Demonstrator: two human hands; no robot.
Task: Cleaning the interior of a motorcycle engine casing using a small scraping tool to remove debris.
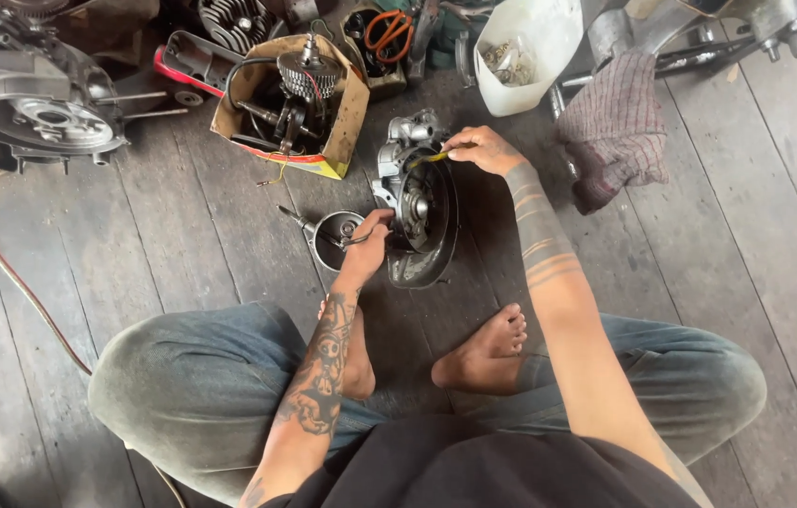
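Note:
A grey metal engine casing [422, 212] with a round dark opening lies on the wooden floor in front of my crossed legs. My left hand [368, 240] grips a small dark tool at the casing's left edge, right beside a small round metal bowl [331, 241]. My right hand [481, 148] pinches a thin yellow-handled tool whose tip touches the top of the casing.
A cardboard box [290, 99] of greasy engine parts sits behind the casing. A large engine cover [36, 108] lies far left. A cut white plastic jug [526, 52] holds small parts, a checked rag [615, 127] lies right, and orange-handled scissors [387, 33] sit at the back.

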